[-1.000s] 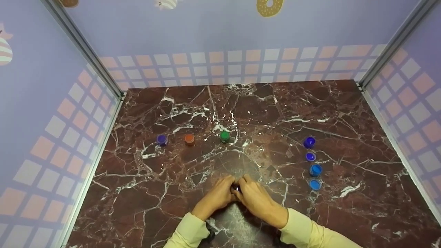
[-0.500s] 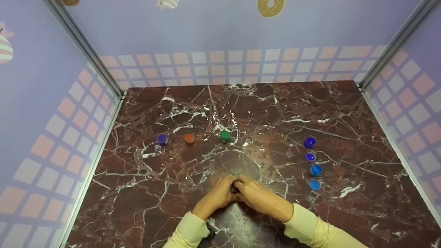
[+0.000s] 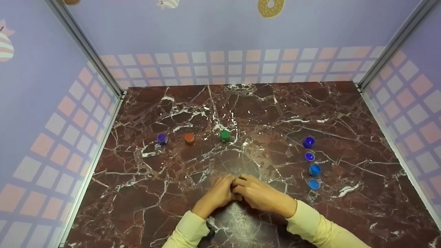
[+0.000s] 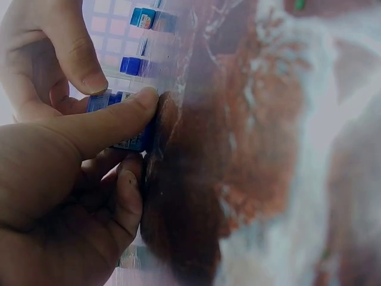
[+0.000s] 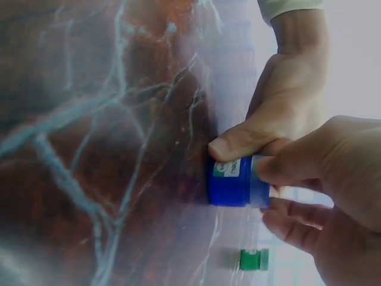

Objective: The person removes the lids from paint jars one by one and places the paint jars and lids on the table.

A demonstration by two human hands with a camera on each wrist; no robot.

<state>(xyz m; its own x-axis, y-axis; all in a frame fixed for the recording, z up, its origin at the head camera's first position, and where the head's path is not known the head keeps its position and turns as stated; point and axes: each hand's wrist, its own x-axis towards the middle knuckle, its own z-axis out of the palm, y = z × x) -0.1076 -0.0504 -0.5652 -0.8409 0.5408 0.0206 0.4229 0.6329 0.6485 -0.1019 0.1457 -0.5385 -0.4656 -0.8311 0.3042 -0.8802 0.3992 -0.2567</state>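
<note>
Near the front middle of the table, my two hands meet around a small blue paint jar (image 5: 229, 187) with a ridged cap (image 5: 259, 193). My left hand (image 3: 218, 193) grips the jar's body, its thumb pressed along the label side in both wrist views. The right hand (image 3: 258, 194) pinches the ridged cap between thumb and fingers. In the right wrist view the jar's base is right at the tabletop. From the head view the curled fingers hide the jar.
Across the marble-patterned table (image 3: 137, 206) stand a purple jar (image 3: 162, 139), an orange jar (image 3: 189, 138) and a green jar (image 3: 224, 135). At right, a column holds a dark blue jar (image 3: 308, 142), a flat dark blue lid (image 3: 309, 156), a lighter blue jar (image 3: 315, 170) and its matching lid (image 3: 314, 184).
My right hand has turned and shifted its fingers over the jar, covering the dark gap seen between the hands earlier. The right wrist has swung slightly rightward; the left hand stays in place.
</note>
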